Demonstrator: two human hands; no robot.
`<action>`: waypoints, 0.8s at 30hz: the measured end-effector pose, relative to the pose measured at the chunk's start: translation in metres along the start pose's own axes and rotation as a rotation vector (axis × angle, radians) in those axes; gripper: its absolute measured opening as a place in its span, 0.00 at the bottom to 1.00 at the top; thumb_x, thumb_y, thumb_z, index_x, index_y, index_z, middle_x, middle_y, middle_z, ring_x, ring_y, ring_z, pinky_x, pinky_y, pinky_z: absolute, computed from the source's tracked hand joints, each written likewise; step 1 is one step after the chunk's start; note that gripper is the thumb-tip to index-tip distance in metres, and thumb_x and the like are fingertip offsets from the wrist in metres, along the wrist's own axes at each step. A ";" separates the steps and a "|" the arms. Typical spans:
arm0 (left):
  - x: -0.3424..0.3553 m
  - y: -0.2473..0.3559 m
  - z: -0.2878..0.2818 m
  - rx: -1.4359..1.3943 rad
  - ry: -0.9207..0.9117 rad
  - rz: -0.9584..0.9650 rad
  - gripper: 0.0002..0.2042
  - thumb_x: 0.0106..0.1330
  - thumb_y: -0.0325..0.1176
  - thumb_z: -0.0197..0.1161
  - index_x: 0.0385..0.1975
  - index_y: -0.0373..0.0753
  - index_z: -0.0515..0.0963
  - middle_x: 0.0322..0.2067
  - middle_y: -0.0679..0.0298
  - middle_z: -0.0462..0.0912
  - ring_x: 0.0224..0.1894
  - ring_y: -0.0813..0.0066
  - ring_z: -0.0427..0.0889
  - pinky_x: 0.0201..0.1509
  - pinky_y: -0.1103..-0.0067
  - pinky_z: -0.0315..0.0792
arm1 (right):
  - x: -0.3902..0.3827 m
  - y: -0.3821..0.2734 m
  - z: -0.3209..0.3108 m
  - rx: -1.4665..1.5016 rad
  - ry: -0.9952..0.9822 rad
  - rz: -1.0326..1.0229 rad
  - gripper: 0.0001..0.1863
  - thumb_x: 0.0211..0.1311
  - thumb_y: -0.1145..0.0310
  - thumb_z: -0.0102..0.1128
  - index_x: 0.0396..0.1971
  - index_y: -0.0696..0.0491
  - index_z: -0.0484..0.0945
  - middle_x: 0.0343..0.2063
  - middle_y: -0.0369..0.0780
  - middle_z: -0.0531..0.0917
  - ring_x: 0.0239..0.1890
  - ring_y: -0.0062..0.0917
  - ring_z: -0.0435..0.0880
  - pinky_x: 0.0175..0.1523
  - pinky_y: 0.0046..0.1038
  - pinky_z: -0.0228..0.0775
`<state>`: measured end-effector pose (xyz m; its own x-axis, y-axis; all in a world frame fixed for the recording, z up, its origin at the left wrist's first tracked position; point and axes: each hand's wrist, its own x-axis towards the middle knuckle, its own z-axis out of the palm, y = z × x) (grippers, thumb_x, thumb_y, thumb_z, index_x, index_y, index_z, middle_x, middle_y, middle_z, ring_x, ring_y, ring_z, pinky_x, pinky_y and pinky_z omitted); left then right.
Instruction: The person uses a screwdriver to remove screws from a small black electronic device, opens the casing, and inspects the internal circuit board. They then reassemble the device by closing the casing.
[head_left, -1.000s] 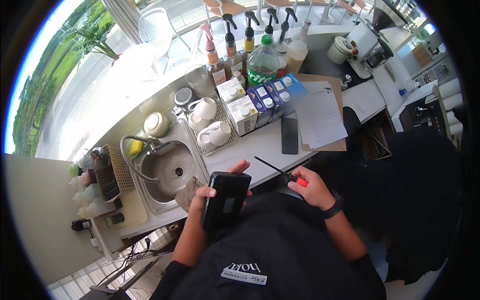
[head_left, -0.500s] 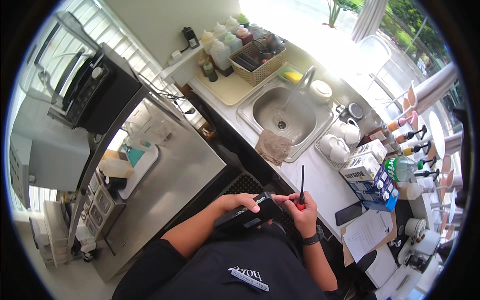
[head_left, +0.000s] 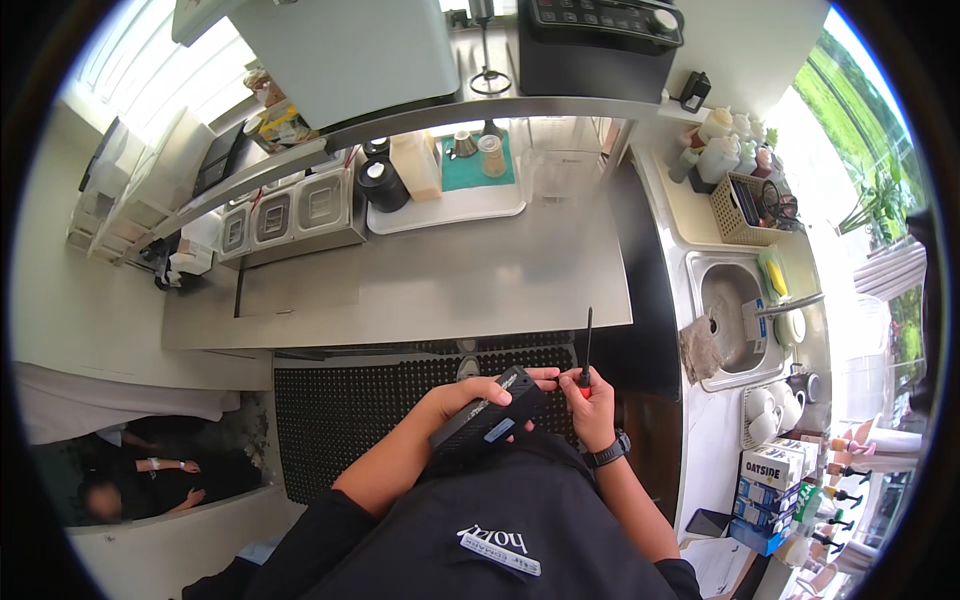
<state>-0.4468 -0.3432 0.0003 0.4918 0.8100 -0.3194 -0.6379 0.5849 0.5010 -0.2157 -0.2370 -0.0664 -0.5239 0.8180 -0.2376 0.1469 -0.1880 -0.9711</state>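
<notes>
My left hand [head_left: 468, 396] is closed around a black box-shaped device [head_left: 505, 408] held in front of my chest. Its thumb lies on the top face, which has a small bluish label, and some of its fingers are hidden beneath. A screwdriver [head_left: 588, 350] with a red and black handle and a thin dark shaft stands upright in my right hand [head_left: 594, 408]. The right fingertips are close to the box's far corner and almost meet the left ones. Whether anything small is pinched there, I cannot tell.
Ahead is a steel counter [head_left: 430, 290] with a white tray [head_left: 450, 212] and lidded metal containers [head_left: 273, 217]. To the right are a sink [head_left: 740, 365] with a brown cloth [head_left: 699, 350], and cartons [head_left: 768, 485]. A black perforated mat [head_left: 330, 420] covers the floor. Another person's arm [head_left: 168, 464] shows at lower left.
My view has swung left, so the steel counter now lies ahead and the sink has shifted to the right. Both hands keep hold of the box and the screwdriver.
</notes>
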 end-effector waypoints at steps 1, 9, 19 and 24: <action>-0.016 0.004 -0.016 -0.028 0.054 0.075 0.54 0.54 0.46 0.72 0.83 0.39 0.53 0.77 0.58 0.65 0.54 0.59 0.85 0.55 0.63 0.85 | 0.013 0.003 0.014 -0.019 0.028 0.010 0.07 0.74 0.68 0.69 0.37 0.57 0.85 0.23 0.29 0.79 0.24 0.12 0.74 0.31 0.21 0.67; -0.138 0.035 -0.172 -0.430 0.326 0.550 0.38 0.64 0.50 0.64 0.74 0.42 0.65 0.64 0.57 0.73 0.51 0.44 0.86 0.50 0.45 0.85 | 0.140 0.045 0.158 -0.502 0.097 -0.151 0.09 0.67 0.67 0.69 0.40 0.57 0.87 0.33 0.47 0.90 0.35 0.38 0.90 0.45 0.35 0.80; -0.222 0.074 -0.229 -0.474 0.380 0.631 0.38 0.63 0.51 0.67 0.72 0.44 0.66 0.64 0.59 0.72 0.52 0.44 0.85 0.51 0.46 0.85 | 0.206 0.033 0.253 -0.638 0.070 -0.282 0.08 0.66 0.70 0.67 0.42 0.55 0.85 0.36 0.46 0.89 0.40 0.46 0.89 0.46 0.40 0.81; -0.232 0.080 -0.246 -0.395 0.384 0.665 0.41 0.62 0.54 0.66 0.74 0.43 0.64 0.69 0.58 0.69 0.56 0.43 0.83 0.52 0.46 0.85 | 0.287 0.011 0.275 -0.909 -0.037 -0.603 0.08 0.66 0.75 0.65 0.44 0.54 0.82 0.39 0.43 0.86 0.36 0.46 0.87 0.43 0.42 0.81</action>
<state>-0.7582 -0.4739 -0.0831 -0.2454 0.9060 -0.3447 -0.9167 -0.1013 0.3865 -0.5959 -0.1537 -0.1511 -0.7405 0.6209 0.2570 0.4144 0.7230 -0.5528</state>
